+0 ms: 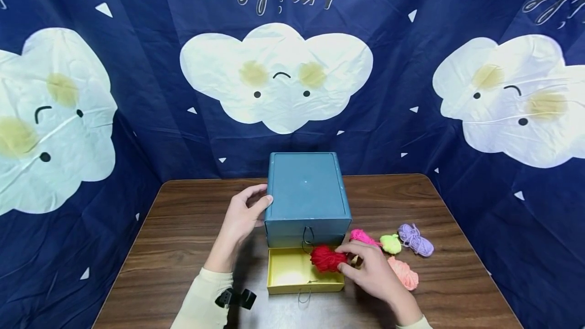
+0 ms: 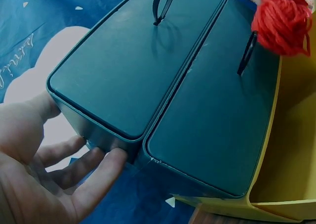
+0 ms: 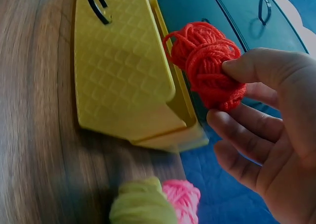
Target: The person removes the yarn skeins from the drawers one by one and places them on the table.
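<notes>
A teal box of stacked drawers (image 1: 303,187) stands on the table, its bottom yellow drawer (image 1: 285,268) pulled out toward me. My left hand (image 1: 244,215) rests against the box's left side, thumb near the top edge, fingertips along the side wall in the left wrist view. My right hand (image 1: 367,268) pinches a red yarn skein (image 3: 205,63) between thumb and fingers, over the right part of the yellow drawer. The drawer's visible floor is bare apart from a small dark mark. Thin black loop handles hang on the drawer fronts, including one teal front's handle (image 2: 247,53).
Right of the box lie a hot pink skein (image 1: 363,237), a yellow-green one (image 1: 390,243), a lavender one (image 1: 416,240) and a peach one (image 1: 404,273). The wooden table (image 1: 183,248) is enclosed by a navy cloth (image 1: 388,116) with clouds behind and at both sides.
</notes>
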Demonstrator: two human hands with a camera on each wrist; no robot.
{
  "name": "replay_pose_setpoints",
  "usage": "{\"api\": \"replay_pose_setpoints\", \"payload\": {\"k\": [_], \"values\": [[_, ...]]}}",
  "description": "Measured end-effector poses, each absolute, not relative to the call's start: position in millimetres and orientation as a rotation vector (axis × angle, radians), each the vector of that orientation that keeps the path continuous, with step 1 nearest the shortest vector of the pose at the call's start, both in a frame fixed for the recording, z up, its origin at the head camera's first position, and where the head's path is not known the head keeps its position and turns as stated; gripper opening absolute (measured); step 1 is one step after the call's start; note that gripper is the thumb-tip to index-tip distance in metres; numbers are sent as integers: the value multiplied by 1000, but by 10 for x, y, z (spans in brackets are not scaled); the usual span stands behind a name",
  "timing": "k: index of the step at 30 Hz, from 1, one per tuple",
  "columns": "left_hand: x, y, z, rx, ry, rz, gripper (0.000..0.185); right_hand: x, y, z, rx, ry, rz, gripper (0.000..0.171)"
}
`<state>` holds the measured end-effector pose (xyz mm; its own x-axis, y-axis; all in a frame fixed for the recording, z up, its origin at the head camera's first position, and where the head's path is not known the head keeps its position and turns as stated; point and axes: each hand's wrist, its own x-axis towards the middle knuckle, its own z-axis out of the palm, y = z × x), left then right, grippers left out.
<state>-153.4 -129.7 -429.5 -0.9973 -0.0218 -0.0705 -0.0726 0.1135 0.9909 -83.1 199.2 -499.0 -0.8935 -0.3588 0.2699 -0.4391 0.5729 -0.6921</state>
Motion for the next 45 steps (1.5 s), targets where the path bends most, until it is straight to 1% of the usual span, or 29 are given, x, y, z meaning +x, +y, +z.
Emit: {"api": "replay_pose_setpoints", "payload": {"k": [11,17,24,36,45], "values": [[-1526,-1305,-4296,-81,2313,2081,44,-765,2331,-4963,554,-2616,1064,34],[-1513,-1301,-4294,-72,2308,2079,45,-711,2533,-4962,553,-2529,1049,37],[-1495,-1301,-4279,-69,2300,2070,47,-630,2729,-4979,440,-2534,1051,39],[-1510,-1302,-4278,-66,2298,2069,46,-504,3050,-5045,277,-2515,951,38],[-1496,-1291,-4263,-81,2293,2076,45,-449,3250,-5078,213,-2496,933,37]]}}
